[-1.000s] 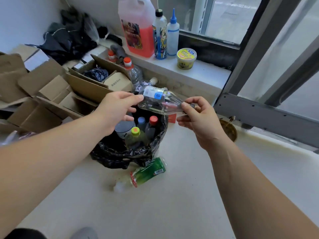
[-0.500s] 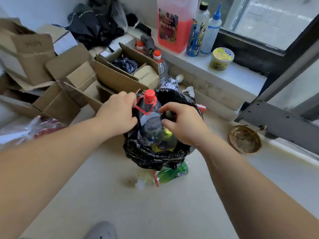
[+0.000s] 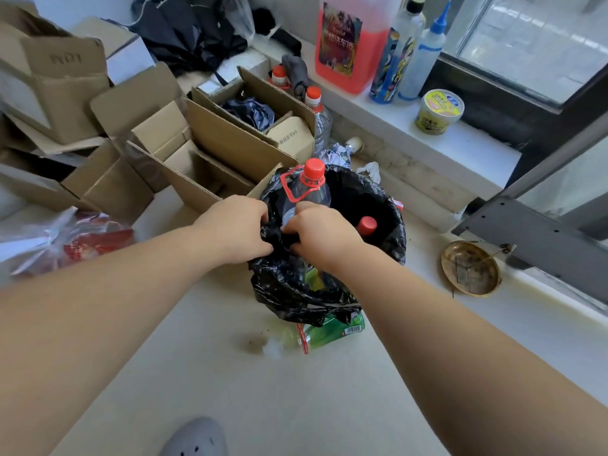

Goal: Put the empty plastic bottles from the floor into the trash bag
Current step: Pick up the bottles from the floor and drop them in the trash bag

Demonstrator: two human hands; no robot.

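A black trash bag (image 3: 371, 205) stands open on the pale floor, holding several bottles. A tall clear bottle with a red cap and red carry handle (image 3: 311, 182) sticks up at the bag's left side, and another red-capped bottle (image 3: 367, 225) shows deeper inside. My left hand (image 3: 235, 227) and my right hand (image 3: 320, 232) sit close together, both pinching the bag's near-left rim beside the tall bottle. A green-labelled bottle (image 3: 324, 332) lies on its side on the floor just below the bag, partly under it.
Open cardboard boxes (image 3: 210, 149) crowd the left and back. Two red-capped bottles (image 3: 317, 110) stand behind a box. A windowsill (image 3: 460, 146) carries a red jug, bottles and a yellow tub. A brass dish (image 3: 470, 268) lies right. My grey shoe (image 3: 197, 439) is below.
A second ago both hands held a clear bottle above the bag; it has since gone in. My hands now grip the bag's rim, and the view has shifted closer and down.
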